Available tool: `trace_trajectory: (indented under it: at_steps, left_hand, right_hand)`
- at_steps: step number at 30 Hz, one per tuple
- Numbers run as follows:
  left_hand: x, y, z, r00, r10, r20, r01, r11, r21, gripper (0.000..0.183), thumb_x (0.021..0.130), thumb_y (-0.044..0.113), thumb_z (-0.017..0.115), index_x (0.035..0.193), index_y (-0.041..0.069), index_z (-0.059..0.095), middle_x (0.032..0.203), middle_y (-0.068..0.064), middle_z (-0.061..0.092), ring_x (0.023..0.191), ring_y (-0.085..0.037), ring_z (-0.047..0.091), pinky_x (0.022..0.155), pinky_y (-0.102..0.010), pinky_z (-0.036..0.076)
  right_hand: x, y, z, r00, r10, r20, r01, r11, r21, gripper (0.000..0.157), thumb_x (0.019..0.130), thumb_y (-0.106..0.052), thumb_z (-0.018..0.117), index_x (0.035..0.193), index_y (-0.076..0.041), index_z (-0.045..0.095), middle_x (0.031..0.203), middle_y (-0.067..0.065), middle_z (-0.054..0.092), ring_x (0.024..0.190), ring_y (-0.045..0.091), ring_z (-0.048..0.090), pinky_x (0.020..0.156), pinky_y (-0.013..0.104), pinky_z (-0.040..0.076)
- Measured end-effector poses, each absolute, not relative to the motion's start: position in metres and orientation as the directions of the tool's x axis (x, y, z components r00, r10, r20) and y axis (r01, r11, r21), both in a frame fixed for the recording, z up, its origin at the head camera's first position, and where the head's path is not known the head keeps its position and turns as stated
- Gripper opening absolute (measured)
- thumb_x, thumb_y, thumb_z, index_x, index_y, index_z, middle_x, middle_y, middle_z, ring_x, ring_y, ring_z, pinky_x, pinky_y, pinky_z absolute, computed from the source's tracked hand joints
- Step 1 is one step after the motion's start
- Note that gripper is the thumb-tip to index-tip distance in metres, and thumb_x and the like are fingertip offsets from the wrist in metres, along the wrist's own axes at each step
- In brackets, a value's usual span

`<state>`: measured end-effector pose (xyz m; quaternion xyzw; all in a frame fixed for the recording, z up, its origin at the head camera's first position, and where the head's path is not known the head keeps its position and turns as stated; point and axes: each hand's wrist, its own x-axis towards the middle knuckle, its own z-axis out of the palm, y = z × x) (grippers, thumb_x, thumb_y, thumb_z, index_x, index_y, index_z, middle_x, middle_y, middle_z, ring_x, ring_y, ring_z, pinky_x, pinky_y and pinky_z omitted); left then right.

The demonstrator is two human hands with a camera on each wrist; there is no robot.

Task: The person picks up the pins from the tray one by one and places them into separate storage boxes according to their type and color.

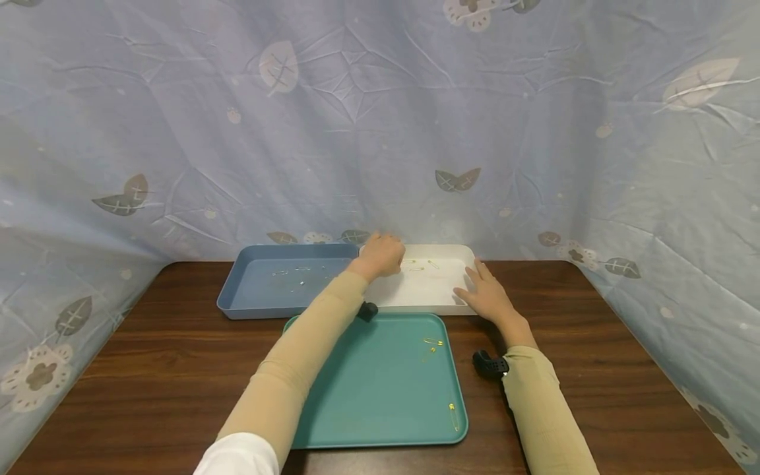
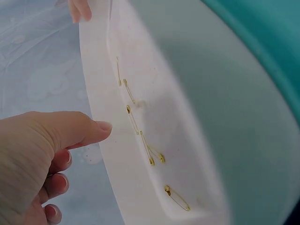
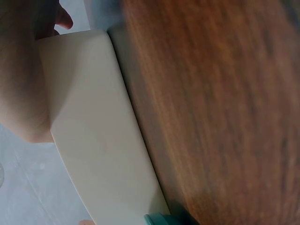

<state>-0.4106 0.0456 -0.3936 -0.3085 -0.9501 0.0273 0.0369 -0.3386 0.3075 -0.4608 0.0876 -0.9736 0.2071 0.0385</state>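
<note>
A white tray (image 1: pixel 427 290) holds several safety pins (image 2: pixel 132 119), mostly strung along its far wall in the left wrist view. My left hand (image 1: pixel 382 254) is over the tray's back left side. Its thumb stretches across the rim while the other fingers curl loosely, with nothing between them. At the tray's right end is my right hand (image 1: pixel 487 293), fingers spread, fingertips right at the rim. In the right wrist view that hand (image 3: pixel 23 89) is partly behind the tray's pale outer wall (image 3: pixel 98 126).
Left of the white tray, a blue tray (image 1: pixel 249 297) contains several small pins and bits. A teal tray (image 1: pixel 380 396) lies in front, with gold safety pins (image 1: pixel 453 415) toward its right side. All stand on a dark wooden table (image 1: pixel 136 369) before a patterned curtain (image 1: pixel 356 152).
</note>
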Motion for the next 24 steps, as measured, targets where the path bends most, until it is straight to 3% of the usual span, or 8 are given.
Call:
trace_trajectory:
  at_steps: [6,17,24]
  left_hand:
    - [-0.405,0.037,-0.395,-0.800,0.597,0.065,0.597,0.802,-0.017,0.013,0.092,0.015,0.065,0.080,0.017,0.069,0.093,0.001,0.067,0.096,-0.022,0.057,0.103,-0.045,0.039]
    - [-0.385,0.017,-0.391,-0.792,0.588,0.165,0.603,0.796,0.055,0.005,0.089,0.024,0.070,0.088,0.018,0.070,0.097,0.000,0.066,0.105,-0.025,0.058,0.104,-0.051,0.039]
    - [-0.362,0.007,-0.392,-0.798,0.565,0.212,0.595,0.795,0.120,0.008,0.090,0.027,0.069,0.086,0.021,0.069,0.091,0.001,0.062,0.093,-0.022,0.053,0.088,-0.044,0.041]
  right_hand:
    - [-0.339,0.308,-0.462,-0.981,-0.155,0.117,-0.189,0.903,-0.386,0.071,0.098,-0.038,0.052,0.148,0.008,0.031,0.160,0.029,0.011,0.147,0.047,0.013,0.117,0.061,0.019]
    - [-0.338,0.309,-0.461,-0.981,-0.156,0.117,-0.189,0.908,-0.375,0.071,0.098,-0.038,0.052,0.148,0.008,0.031,0.160,0.029,0.011,0.147,0.047,0.013,0.117,0.060,0.019]
    - [-0.338,0.310,-0.462,-0.980,-0.160,0.117,-0.194,0.901,-0.389,0.071,0.098,-0.038,0.052,0.148,0.008,0.031,0.160,0.028,0.011,0.147,0.047,0.012,0.116,0.062,0.019]
